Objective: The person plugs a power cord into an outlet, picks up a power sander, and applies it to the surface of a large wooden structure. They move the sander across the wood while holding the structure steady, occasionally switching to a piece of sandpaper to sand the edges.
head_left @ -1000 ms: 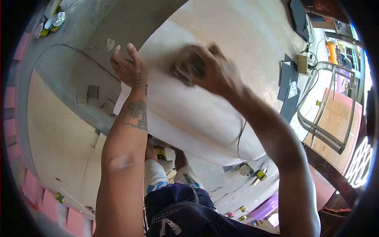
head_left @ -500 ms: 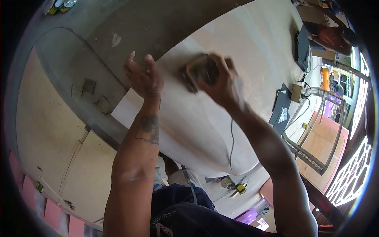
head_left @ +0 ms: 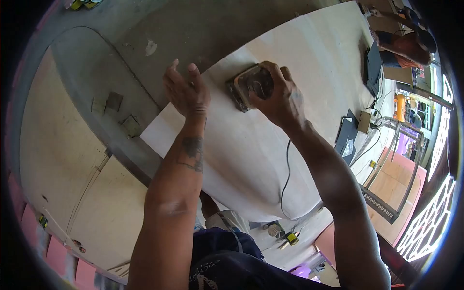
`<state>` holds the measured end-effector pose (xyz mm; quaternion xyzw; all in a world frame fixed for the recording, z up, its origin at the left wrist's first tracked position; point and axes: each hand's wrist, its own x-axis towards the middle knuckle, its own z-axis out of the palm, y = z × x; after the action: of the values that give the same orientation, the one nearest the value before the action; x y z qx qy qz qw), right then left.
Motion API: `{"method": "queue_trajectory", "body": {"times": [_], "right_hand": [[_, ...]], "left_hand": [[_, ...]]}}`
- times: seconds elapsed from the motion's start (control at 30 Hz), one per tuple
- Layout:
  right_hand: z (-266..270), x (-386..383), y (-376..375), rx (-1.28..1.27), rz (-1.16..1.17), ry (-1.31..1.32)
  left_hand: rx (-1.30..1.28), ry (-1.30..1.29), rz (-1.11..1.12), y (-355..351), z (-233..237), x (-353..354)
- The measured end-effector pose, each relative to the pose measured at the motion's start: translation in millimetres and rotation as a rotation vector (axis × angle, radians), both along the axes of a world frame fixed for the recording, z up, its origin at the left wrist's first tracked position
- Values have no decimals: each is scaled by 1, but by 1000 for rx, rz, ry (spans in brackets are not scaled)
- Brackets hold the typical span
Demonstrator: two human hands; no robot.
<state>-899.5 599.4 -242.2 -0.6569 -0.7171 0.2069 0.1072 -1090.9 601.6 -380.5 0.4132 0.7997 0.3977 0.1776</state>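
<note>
Right hand clamped on the one sander, left hand free beside it

The right hand (head_left: 280, 99) is closed over the sander (head_left: 243, 86), its fingers wrapped around the top and the pad side down toward the panel (head_left: 316, 72). From the right wrist, the sander lies leftward and forward, near the panel's far edge. Its long axis is partly covered by the fingers, so I cannot tell it for certain. The right hand is plainly the nearer one; the left hand (head_left: 188, 92) is just left of the sander and apart from it, fingers spread, holding nothing. Whether it touches the panel I cannot tell.

Counted, there are two hands, one sander, one panel and one cord (head_left: 288, 164), the last running from beneath the right forearm back toward the panel's near edge. Right of the grip lie two groups of dark sheets (head_left: 373, 70) and one small box (head_left: 365, 122); farther off is one co-worker (head_left: 411, 48). Left of the grip, beyond the left hand, are three small square pieces (head_left: 114, 102).
</note>
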Motion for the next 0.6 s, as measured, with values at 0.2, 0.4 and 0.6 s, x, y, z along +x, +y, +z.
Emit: {"method": "queue_trajectory", "body": {"times": [0.2,0.4,0.6], "right_hand": [[-16,-40,106,139,-42,-98],[-7,-56,36,146,-5,44],[-2,-7,1,75,-49,-39]], "left_hand": [[34,1,-41,1,-2,-3],[98,-150,61,0,-7,-4],[-113,-278,-68,-10,-25,-51]]}}
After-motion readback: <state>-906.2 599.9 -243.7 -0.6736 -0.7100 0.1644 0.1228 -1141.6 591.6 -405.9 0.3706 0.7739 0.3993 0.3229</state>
